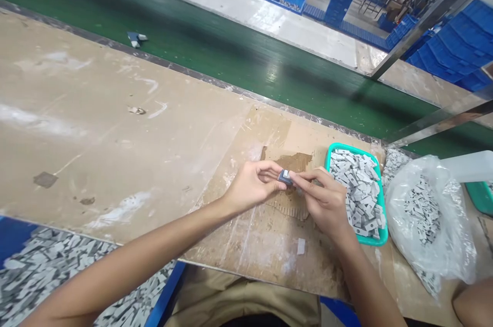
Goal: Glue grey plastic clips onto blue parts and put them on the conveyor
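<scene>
A small dark block (284, 180) with a white piece (286, 173) against its top is held just above the counter (162, 162), between its far edge and its near edge, toward the right end. Both parts look light and stiff, probably hard plastic; they seem unlikely to crush, but their smooth faces and small size could let them slip. The block's opposite sides look like the best hold, with the white piece taken by its edge. The left hand (252, 183) pinches the block between thumb and forefinger. The right hand (325, 198) has its fingers closed on the white piece; whether they also press the block is hidden, as is whether the two parts are joined.

Counting outward: one block, one white piece, two hands. Beneath them lies one torn cardboard sheet (295, 160). Just right of the right hand, reaching toward the counter's far edge, stands one green basket (382, 204) of grey pieces (358, 191), too many to count. Beside it, nearer the right end, sits one clear bag (398, 214), also with uncountable pieces. Below the near edge, at the left, is one blue bin (164, 296), heaped with more. Beyond the far edge runs one green belt (231, 68).
</scene>
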{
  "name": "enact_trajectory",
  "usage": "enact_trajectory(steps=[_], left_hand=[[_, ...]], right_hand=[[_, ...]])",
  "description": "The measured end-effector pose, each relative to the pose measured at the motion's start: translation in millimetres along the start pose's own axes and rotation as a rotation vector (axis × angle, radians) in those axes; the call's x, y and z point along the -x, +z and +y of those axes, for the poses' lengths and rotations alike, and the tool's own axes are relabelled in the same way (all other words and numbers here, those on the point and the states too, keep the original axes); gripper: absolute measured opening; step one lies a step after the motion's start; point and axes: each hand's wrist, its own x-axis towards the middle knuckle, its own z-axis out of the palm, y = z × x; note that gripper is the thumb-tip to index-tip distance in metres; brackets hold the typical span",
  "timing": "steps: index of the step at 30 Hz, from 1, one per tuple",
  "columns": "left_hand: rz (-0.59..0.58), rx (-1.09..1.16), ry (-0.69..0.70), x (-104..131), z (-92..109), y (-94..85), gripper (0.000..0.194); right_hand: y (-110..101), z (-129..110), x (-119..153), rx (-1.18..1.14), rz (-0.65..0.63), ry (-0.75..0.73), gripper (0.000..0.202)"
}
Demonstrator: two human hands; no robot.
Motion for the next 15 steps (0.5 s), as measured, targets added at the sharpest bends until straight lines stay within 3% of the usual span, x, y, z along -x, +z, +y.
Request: enact_trajectory(steps=[7, 15], left_hand=[[0.077, -0.019, 0.015, 1.7, -1.9, 4.5, 0.022], [0.022, -0.229, 0.068, 1.6, 2.3, -5.4, 0.012]], right_hand=[[2.0, 5.5, 2.2, 0.072, -0.108, -0.003, 0.044], [5.3, 8.6, 9.5, 0.165, -0.271, 0.008, 0.041]])
